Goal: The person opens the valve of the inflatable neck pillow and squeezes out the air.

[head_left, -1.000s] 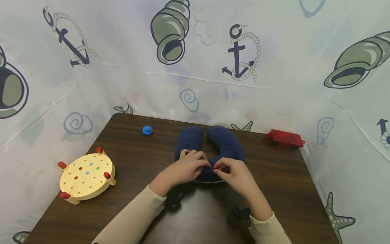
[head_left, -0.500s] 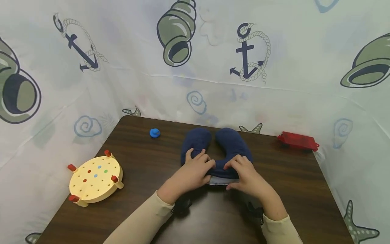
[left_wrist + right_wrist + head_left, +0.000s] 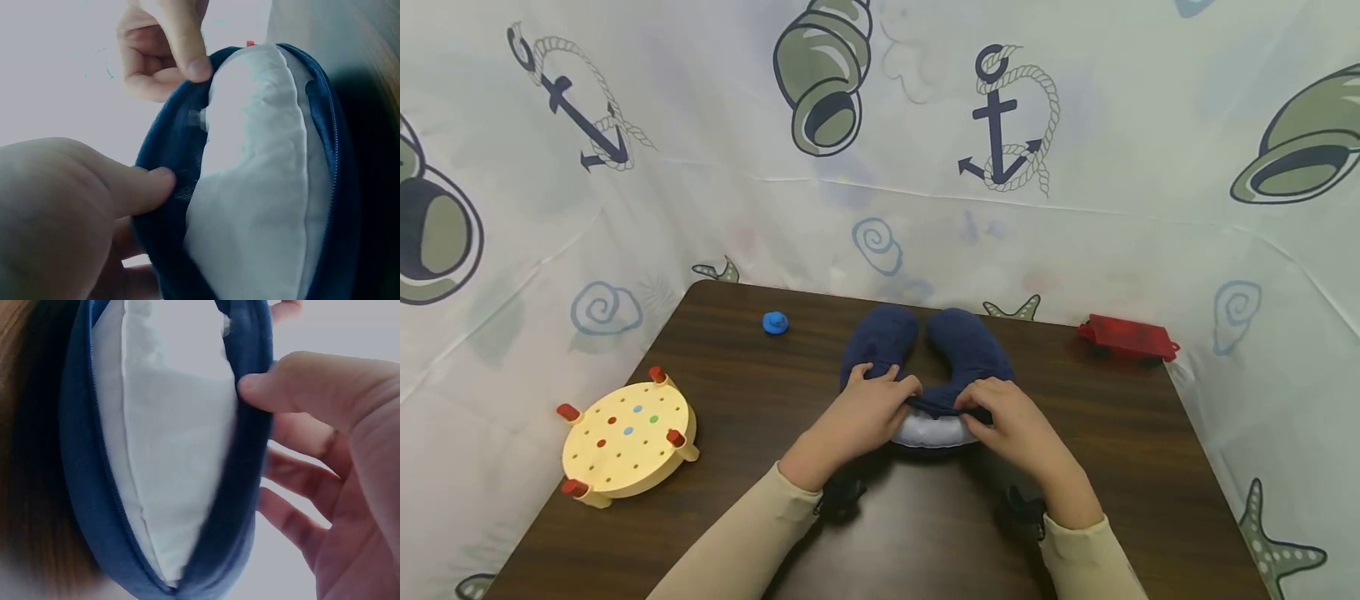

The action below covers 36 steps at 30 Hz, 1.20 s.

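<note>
A navy U-shaped neck pillow lies on the table with its curved middle towards me. The near side of its cover gapes at an undone zip, baring a smooth white inner cushion. My left hand pinches the upper lip of the cover between thumb and fingers. Along the same lip, further right, my right hand pinches the fabric too. Between them a small clear valve sticks out from the white inner cushion, in the left wrist view.
A yellow round pegboard stool toy with red-tipped legs stands at the left. Behind it sits a small blue rubber duck. A red toy wagon is at the back right corner. Sea-patterned sheeting surrounds the brown table.
The hands were close together at the pillow's near curve, then moved apart. The cover's upper lip is now pulled back, exposing much more of the white inner cushion.
</note>
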Each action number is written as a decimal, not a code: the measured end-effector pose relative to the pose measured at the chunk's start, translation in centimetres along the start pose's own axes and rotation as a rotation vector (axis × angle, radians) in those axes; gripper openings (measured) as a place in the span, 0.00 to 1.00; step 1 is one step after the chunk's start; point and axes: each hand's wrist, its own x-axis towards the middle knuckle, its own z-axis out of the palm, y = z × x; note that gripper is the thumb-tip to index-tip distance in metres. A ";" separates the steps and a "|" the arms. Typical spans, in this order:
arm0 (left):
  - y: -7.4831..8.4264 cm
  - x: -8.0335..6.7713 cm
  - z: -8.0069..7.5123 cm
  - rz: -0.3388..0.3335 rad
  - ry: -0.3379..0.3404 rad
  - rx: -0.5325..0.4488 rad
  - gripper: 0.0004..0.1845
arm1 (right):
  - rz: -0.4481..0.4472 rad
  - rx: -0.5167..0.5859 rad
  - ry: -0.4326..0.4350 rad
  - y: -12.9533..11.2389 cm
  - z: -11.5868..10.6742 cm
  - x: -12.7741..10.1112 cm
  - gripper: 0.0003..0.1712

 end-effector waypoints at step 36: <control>-1.2 -0.1 1.9 0.003 -0.125 -0.206 0.27 | 0.074 0.486 -0.073 1.6 4.6 -0.4 0.11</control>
